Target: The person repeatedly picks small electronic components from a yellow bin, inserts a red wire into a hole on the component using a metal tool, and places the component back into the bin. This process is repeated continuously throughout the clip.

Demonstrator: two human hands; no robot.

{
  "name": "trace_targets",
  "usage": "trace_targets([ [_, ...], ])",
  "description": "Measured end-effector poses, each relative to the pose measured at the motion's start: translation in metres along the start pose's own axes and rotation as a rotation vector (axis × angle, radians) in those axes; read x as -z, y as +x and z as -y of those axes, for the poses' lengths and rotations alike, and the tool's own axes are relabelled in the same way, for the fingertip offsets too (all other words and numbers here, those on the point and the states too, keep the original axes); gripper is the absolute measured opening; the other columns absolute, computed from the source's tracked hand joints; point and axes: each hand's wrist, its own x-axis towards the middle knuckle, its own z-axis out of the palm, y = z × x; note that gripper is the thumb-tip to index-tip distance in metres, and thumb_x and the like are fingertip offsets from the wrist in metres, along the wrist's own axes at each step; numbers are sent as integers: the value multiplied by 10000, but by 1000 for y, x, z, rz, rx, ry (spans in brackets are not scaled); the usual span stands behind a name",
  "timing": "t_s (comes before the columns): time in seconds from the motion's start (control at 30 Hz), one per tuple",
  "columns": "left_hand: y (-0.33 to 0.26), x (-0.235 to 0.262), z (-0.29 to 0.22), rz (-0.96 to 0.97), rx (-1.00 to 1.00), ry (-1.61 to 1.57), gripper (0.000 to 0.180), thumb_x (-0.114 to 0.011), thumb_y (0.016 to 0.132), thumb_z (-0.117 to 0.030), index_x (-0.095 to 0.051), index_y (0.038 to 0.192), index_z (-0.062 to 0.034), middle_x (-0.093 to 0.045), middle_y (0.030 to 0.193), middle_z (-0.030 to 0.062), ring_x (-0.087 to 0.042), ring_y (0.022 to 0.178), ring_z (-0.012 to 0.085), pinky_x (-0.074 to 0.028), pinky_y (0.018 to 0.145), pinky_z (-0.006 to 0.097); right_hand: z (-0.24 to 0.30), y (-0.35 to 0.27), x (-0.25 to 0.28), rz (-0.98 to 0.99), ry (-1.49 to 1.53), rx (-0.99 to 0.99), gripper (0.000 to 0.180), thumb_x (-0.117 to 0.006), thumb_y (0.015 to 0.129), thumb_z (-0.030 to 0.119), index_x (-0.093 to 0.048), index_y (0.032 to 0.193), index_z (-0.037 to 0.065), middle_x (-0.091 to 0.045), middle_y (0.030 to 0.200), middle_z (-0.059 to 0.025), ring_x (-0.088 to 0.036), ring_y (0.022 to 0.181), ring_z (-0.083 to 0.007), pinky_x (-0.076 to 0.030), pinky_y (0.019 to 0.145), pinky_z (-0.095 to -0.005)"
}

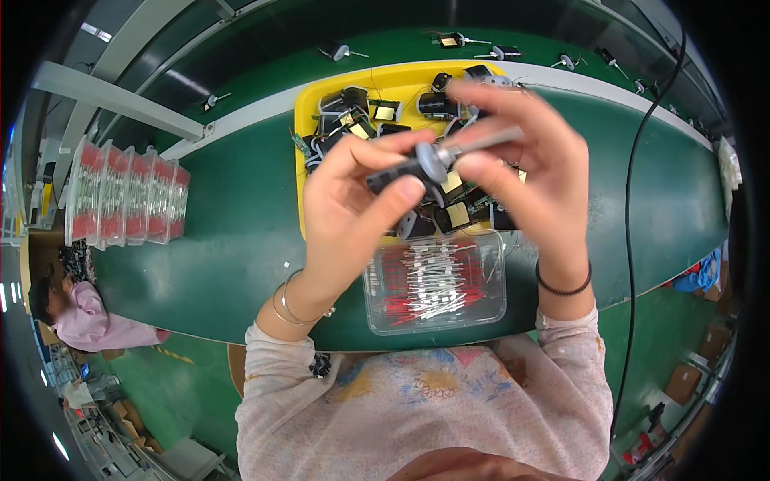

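Observation:
My left hand [345,192] is closed around a small black device [389,176] with a round grey collar [431,163]. A pale thin rod [499,139] sticks out of the collar toward the right. My right hand [545,172], blurred by motion, has its thumb and fingers closed about that rod near the collar. Both hands are above a yellow tray [300,200] filled with similar black devices, circuit boards and fine wires. Nearer to me stands a clear plastic box [370,317] holding many thin red-and-white pieces.
Several clear boxes [128,192] of red-and-white pieces stand in a row at the left. Beyond a white rail, several devices [341,53] lie on a green surface. A black cable [630,216] hangs down on the right. A person in pink [88,317] sits far left.

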Motion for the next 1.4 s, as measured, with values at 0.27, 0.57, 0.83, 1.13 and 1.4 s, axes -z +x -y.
trace_targets([
  [0.27,3,5,3,-61,79,-190,113,-601,792,-20,-506,852,-27,-538,1130,187,-543,999,179,-426,877,317,-14,14,-17,-16,315,-70,118,-647,763,26,-599,849,-39,-629,846,-91,-604,792,-128,-500,733,-248],
  [0.57,53,30,5,-22,12,86,112,-606,794,-39,-532,869,-2,-581,1085,160,-563,952,146,-449,834,264,-28,25,-8,-168,219,24,379,-616,770,-1,-505,1132,-26,-550,1089,-117,-520,996,-147,-468,831,-278],
  [0.83,179,190,78,-317,198,842,165,-658,762,-169,-632,869,-46,-641,789,32,-585,737,106,-437,664,227,-31,5,26,-276,122,181,343,-561,761,-71,-485,1096,-51,-530,1099,-150,-509,1054,-218,-386,939,-368],
  [1.13,163,111,72,481,-79,1380,213,-610,750,-248,-617,913,-112,-629,824,100,-589,822,283,-456,726,373,-25,-12,33,-173,136,101,180,-514,848,81,-595,746,-43,-624,673,-143,-565,505,-131,-425,490,-233],
  [1.4,143,82,92,876,113,1590,167,-569,767,-262,-642,884,-167,-636,767,102,-604,791,284,-468,696,410,1,-37,21,56,-193,108,208,-525,837,159,-573,803,-41,-579,622,-97,-534,527,-150,-413,489,-246],
])
